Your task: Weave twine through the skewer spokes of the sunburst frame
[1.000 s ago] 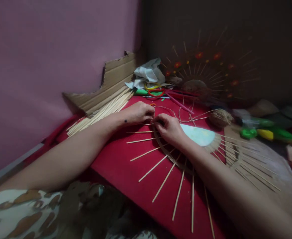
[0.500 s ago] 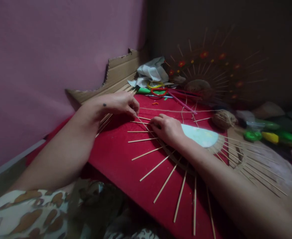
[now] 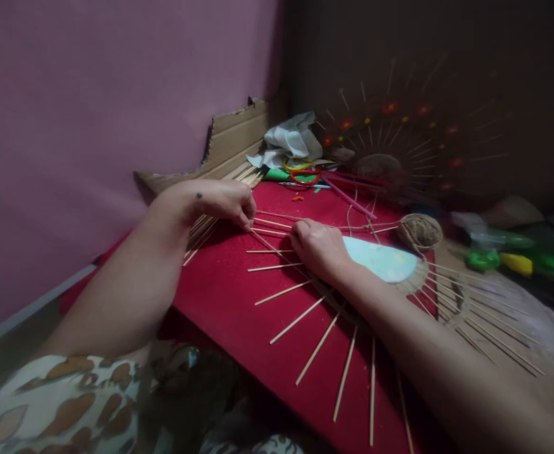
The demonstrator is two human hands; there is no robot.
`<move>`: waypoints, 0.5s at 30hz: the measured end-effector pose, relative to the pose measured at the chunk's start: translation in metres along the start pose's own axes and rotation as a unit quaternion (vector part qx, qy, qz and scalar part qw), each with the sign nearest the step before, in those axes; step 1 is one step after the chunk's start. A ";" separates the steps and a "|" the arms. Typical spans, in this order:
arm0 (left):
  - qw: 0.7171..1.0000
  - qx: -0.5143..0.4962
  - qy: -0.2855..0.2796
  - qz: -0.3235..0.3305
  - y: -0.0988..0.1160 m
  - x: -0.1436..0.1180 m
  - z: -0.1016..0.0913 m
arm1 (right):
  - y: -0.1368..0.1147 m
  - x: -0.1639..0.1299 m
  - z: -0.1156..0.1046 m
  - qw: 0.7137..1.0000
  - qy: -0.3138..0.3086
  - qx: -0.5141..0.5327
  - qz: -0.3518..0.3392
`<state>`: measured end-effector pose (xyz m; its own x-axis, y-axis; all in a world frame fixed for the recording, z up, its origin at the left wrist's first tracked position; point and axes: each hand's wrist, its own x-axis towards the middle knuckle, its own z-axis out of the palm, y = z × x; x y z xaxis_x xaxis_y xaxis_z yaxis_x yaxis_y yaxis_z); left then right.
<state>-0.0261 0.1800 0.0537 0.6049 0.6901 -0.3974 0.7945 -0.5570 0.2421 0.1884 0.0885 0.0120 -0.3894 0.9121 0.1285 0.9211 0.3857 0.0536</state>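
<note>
My left hand [image 3: 233, 205] pinches a length of twine [image 3: 270, 245], which runs taut down to the woven band among the wooden sticks. My right hand [image 3: 317, 246] lies closed over the sticks near the rim of a pale blue half-round panel [image 3: 378, 258]; its fingertips are partly hidden, and it seems to grip the sticks there. Thin wooden sticks [image 3: 300, 312] fan outward from the panel. From my left hand the twine also leads right, to a twine ball [image 3: 420, 232] on the red surface [image 3: 229, 296].
Behind my left hand lie a bundle of sticks [image 3: 201, 233] and torn cardboard [image 3: 234, 135] against the pink wall [image 3: 92, 94]. Scissors with red handles [image 3: 305, 178] lie at the back. A flower-trimmed stick fan [image 3: 390, 126] stands farther back. Green and yellow items [image 3: 515, 261] sit right.
My left hand has drawn slightly left and down, tightening the twine. The twine ball has shifted a little, and the whole view has moved slightly. My right hand stays on the sticks.
</note>
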 end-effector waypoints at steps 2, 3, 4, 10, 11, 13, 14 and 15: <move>1.000 0.000 0.002 0.000 0.002 0.000 0.000 | 0.000 0.000 0.000 1.000 0.002 0.001 0.003; 1.000 0.003 0.006 0.004 0.003 0.000 0.000 | 0.000 0.000 -0.001 1.000 0.002 0.001 0.004; 1.000 0.008 0.011 0.011 0.003 0.000 0.000 | 0.000 -0.001 -0.001 1.000 0.003 0.002 0.004; 0.996 0.023 0.068 0.057 0.000 -0.001 0.000 | -0.001 -0.001 -0.002 1.000 0.007 0.014 0.006; 0.994 0.025 0.088 0.062 0.001 -0.001 0.000 | -0.001 -0.001 -0.002 1.000 0.007 0.018 0.005; 0.988 0.034 0.136 0.070 0.005 0.000 0.001 | 0.000 -0.002 -0.001 0.999 0.013 0.030 0.001; 0.983 0.039 0.163 0.075 0.008 0.002 0.002 | 0.001 -0.002 0.000 0.999 0.017 0.038 -0.002; 0.977 0.042 0.190 0.083 0.011 0.005 0.004 | 0.002 -0.002 0.002 0.999 0.023 0.049 -0.006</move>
<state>-0.0151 0.1754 0.0507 0.7141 0.7001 0.0017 0.6862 -0.7004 0.1965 0.1907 0.0880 0.0103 -0.3979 0.9008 0.1740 0.9109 0.4104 -0.0415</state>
